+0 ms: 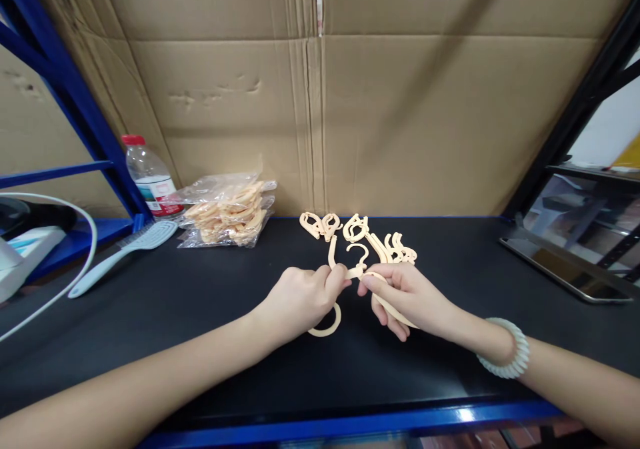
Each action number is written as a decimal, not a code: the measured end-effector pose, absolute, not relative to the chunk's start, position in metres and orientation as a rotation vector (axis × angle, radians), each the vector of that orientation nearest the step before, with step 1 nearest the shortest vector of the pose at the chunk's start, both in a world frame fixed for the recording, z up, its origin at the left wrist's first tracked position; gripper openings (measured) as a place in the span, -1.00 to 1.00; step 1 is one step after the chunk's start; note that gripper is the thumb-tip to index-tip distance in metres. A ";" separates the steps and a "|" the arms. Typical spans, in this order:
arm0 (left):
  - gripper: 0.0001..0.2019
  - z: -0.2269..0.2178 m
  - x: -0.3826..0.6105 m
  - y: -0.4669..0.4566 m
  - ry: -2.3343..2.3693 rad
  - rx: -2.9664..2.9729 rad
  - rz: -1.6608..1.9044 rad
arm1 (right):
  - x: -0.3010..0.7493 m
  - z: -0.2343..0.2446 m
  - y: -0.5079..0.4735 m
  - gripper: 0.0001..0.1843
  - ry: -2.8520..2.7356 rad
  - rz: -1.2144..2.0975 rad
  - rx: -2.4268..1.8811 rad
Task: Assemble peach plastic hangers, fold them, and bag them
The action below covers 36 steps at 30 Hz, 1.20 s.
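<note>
Over the middle of a black table (200,342), my left hand (300,299) is closed around a cream plastic hook piece (327,325); its curved loop sticks out below my fist and a thin stem rises above it. My right hand (405,295) pinches another cream plastic piece (395,312) between thumb and fingers, its long edge running under my palm. The two pieces meet between my hands. Just behind them lies a small pile of several loose cream hooks (360,235).
A clear bag of the same cream hooks (227,212) sits at the back left, beside a plastic water bottle (149,175) and a pale blue hairbrush (125,255). A tablet (565,262) lies at the right. Cardboard (320,102) walls the back. A blue edge fronts the table.
</note>
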<state>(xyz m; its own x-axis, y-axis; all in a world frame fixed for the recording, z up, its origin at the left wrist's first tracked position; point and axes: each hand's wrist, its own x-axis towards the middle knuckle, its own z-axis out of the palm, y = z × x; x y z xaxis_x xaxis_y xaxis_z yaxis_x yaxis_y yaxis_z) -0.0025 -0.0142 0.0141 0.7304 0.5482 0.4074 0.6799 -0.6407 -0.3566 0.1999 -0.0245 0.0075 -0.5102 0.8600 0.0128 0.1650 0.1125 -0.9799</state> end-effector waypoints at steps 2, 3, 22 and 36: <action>-0.56 0.014 -0.001 -0.017 -0.943 -2.446 -0.303 | 0.200 0.008 -0.027 -0.61 -1.839 1.313 -1.053; -0.56 0.015 0.000 -0.018 -0.951 -2.453 -0.282 | 0.200 0.009 -0.028 -0.62 -1.869 1.244 -1.067; -0.61 0.021 -0.006 -0.010 -1.765 -2.815 -0.984 | 0.253 0.041 0.006 -0.75 -1.863 0.225 -0.859; -0.70 0.021 -0.012 0.007 -2.485 -2.816 -1.798 | 0.289 0.017 0.054 -0.51 -2.477 0.042 -1.187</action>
<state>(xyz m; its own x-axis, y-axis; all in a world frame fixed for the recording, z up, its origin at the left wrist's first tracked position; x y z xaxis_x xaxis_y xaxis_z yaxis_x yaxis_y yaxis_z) -0.0123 0.0070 0.0211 0.1747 0.9825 -0.0649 0.2455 0.0204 0.9692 0.2892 0.0543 0.0168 -0.5641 0.7553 0.3335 0.7435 0.6404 -0.1928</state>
